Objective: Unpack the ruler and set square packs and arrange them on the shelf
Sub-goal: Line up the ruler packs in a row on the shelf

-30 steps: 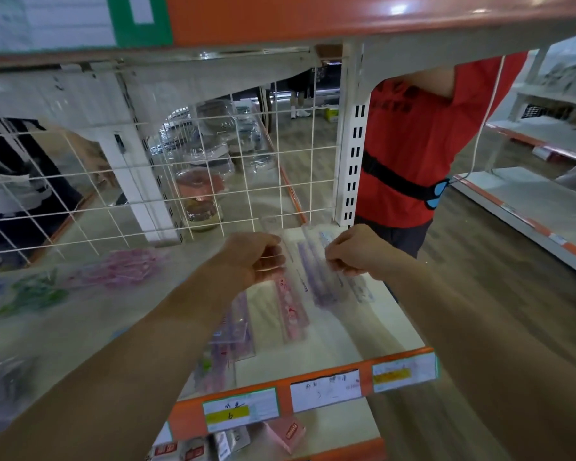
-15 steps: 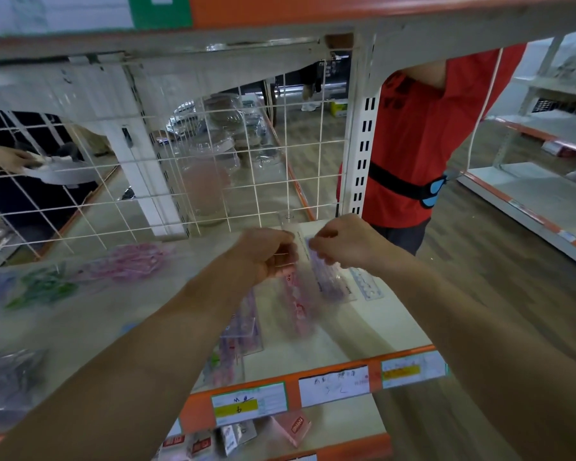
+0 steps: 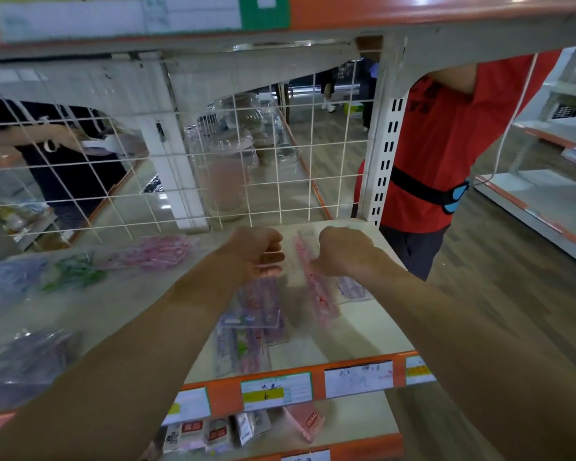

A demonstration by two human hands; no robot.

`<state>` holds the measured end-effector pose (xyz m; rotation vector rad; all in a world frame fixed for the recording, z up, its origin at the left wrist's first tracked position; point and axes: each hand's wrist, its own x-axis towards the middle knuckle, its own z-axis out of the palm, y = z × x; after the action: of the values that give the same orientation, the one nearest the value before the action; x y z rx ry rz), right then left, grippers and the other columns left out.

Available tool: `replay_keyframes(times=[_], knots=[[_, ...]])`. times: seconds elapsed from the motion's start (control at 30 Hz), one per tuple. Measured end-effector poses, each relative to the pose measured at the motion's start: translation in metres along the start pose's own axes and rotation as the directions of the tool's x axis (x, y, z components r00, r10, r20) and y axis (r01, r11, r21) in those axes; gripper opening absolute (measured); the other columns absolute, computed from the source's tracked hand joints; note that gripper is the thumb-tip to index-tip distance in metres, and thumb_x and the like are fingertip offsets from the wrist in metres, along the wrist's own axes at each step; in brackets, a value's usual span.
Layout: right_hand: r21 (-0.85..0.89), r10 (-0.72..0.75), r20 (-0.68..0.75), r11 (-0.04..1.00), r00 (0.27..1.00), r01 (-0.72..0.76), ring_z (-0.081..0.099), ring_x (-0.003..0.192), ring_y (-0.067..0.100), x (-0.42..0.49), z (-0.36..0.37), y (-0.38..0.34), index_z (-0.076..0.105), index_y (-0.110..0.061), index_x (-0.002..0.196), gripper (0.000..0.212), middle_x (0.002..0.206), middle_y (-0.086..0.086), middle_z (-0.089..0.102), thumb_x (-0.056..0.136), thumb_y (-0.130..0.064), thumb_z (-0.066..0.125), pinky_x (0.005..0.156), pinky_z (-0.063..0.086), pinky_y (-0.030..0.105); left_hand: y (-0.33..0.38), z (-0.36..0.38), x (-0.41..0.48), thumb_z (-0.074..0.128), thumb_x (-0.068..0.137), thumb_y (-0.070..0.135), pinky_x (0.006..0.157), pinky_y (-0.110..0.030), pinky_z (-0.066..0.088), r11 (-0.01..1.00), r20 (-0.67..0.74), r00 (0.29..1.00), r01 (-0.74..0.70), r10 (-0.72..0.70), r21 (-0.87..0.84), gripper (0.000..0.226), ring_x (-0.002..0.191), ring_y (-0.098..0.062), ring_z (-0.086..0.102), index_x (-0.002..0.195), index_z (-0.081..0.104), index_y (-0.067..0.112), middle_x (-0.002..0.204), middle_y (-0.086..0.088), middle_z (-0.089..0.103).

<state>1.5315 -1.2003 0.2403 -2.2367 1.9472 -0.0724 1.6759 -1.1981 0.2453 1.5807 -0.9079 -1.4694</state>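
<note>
My left hand (image 3: pixel 256 254) grips the top of a bunch of clear ruler packs (image 3: pixel 256 314) that hang down over the cream shelf (image 3: pixel 366 331). My right hand (image 3: pixel 343 254), fingers curled, pinches the pink ruler pack (image 3: pixel 315 287) near its far end; the pack lies lengthwise on the shelf. Just right of it, a purple ruler pack (image 3: pixel 353 289) lies flat, partly under my right wrist. Bagged set squares lie further left: pink (image 3: pixel 157 252), green (image 3: pixel 74 272) and blue (image 3: pixel 7 281).
A white wire grid (image 3: pixel 280 161) closes the shelf's back, and an upper shelf (image 3: pixel 346 15) hangs low overhead. A person in a red shirt (image 3: pixel 439 144) stands beyond the white upright post (image 3: pixel 383 161). Small boxes (image 3: pixel 213 434) sit on the shelf below. A dark plastic bag (image 3: pixel 24 357) lies at the left.
My right hand let go of the purple pack, which now lies on the shelf, and took the pink pack from beside my left hand, bringing it down next to the purple one.
</note>
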Motion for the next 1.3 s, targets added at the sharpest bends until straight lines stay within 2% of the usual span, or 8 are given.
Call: replay_keyframes(times=[0.13, 0.3, 0.47, 0.67, 0.83, 0.97, 1.13, 1.3], knots=[[-0.013, 0.022, 0.039, 1.000, 0.999, -0.022, 0.060, 0.103, 0.028, 0.003, 0.013, -0.004, 0.057, -0.010, 0.103, 0.030, 0.105, 0.010, 0.063, 0.092, -0.038, 0.052, 0.080, 0.044, 0.032, -0.002, -0.021, -0.005, 0.052, 0.094, 0.008, 0.058, -0.031, 0.045, 1.000, -0.006, 1.000, 0.024, -0.024, -0.014, 0.017, 0.064, -0.015, 0.055, 0.077, 0.053, 0.011, 0.072, -0.003, 0.052], [-0.020, -0.037, 0.033, 0.999, 0.999, 0.037, 0.056, 0.085, 0.023, -0.009, 0.001, -0.018, 0.047, -0.014, 0.075, 0.030, 0.077, -0.001, 0.052, 0.089, -0.038, 0.057, 0.069, 0.037, 0.029, -0.004, -0.046, -0.015, 0.052, 0.094, 0.008, 0.054, -0.028, 0.048, 0.999, -0.015, 0.999, 0.039, -0.039, -0.016, 0.016, 0.063, -0.015, 0.056, 0.078, 0.053, 0.010, 0.071, -0.003, 0.055], [0.221, -0.295, 0.165, 0.941, 0.941, 0.256, 0.062, 0.093, 0.019, -0.028, 0.006, -0.060, 0.067, -0.018, 0.091, 0.018, 0.095, 0.000, 0.067, 0.084, -0.035, 0.065, 0.078, 0.047, 0.028, -0.013, -0.069, -0.020, 0.056, 0.092, 0.009, 0.056, -0.031, 0.046, 0.999, -0.058, 0.997, 0.052, -0.051, 0.016, 0.013, 0.066, -0.017, 0.059, 0.079, 0.057, 0.008, 0.073, -0.005, 0.058], [0.141, -0.332, 0.269, 0.942, 0.904, 0.304, 0.056, 0.109, 0.015, -0.038, 0.021, -0.086, 0.063, -0.024, 0.114, 0.037, 0.117, -0.006, 0.060, 0.082, -0.043, 0.066, 0.092, 0.047, 0.032, -0.022, -0.095, -0.028, 0.058, 0.091, 0.011, 0.056, -0.028, 0.047, 0.991, -0.089, 0.996, 0.006, 0.006, 0.131, 0.004, 0.066, -0.014, 0.060, 0.088, 0.061, 0.010, 0.078, -0.004, 0.060], [0.154, -0.354, 0.261, 0.934, 0.898, 0.323, 0.060, 0.094, 0.016, -0.035, 0.022, -0.089, 0.069, -0.021, 0.102, 0.023, 0.096, -0.004, 0.063, 0.083, -0.031, 0.066, 0.080, 0.047, 0.029, -0.023, -0.105, -0.035, 0.057, 0.090, 0.005, 0.061, -0.026, 0.048, 0.975, -0.093, 0.994, -0.034, 0.056, 0.219, 0.009, 0.065, -0.015, 0.058, 0.085, 0.063, 0.011, 0.077, -0.006, 0.060], [0.345, -0.329, 0.215, 0.906, 0.920, 0.244, 0.046, 0.054, 0.015, -0.026, 0.020, -0.075, 0.056, -0.012, 0.059, 0.025, 0.058, 0.004, 0.048, 0.083, -0.012, 0.062, 0.052, 0.034, 0.024, -0.022, -0.106, -0.034, 0.059, 0.090, 0.006, 0.062, -0.025, 0.046, 0.976, -0.126, 0.985, -0.089, 0.115, 0.200, 0.013, 0.067, -0.012, 0.057, 0.082, 0.063, 0.014, 0.075, -0.004, 0.061], [0.621, -0.229, 0.192, 0.781, 0.954, 0.062, 0.058, 0.066, 0.014, -0.028, 0.010, -0.048, 0.070, -0.006, 0.093, 0.012, 0.076, 0.006, 0.064, 0.089, -0.015, 0.063, 0.052, 0.043, 0.020, -0.023, -0.100, -0.029, 0.060, 0.089, 0.005, 0.067, -0.029, 0.049, 0.991, -0.161, 0.982, -0.082, 0.098, 0.107, 0.012, 0.064, -0.014, 0.056, 0.078, 0.059, 0.012, 0.072, -0.004, 0.058], [0.764, -0.222, 0.184, 0.646, 0.957, 0.003, 0.062, 0.066, 0.009, -0.036, 0.007, -0.038, 0.066, -0.014, 0.092, 0.007, 0.081, 0.004, 0.067, 0.088, -0.009, 0.063, 0.058, 0.051, 0.019, -0.024, -0.078, -0.027, 0.059, 0.090, 0.010, 0.067, -0.030, 0.051, 0.996, -0.071, 0.994, -0.083, 0.080, -0.035, 0.006, 0.067, -0.016, 0.062, 0.084, 0.062, 0.009, 0.076, -0.005, 0.066]])
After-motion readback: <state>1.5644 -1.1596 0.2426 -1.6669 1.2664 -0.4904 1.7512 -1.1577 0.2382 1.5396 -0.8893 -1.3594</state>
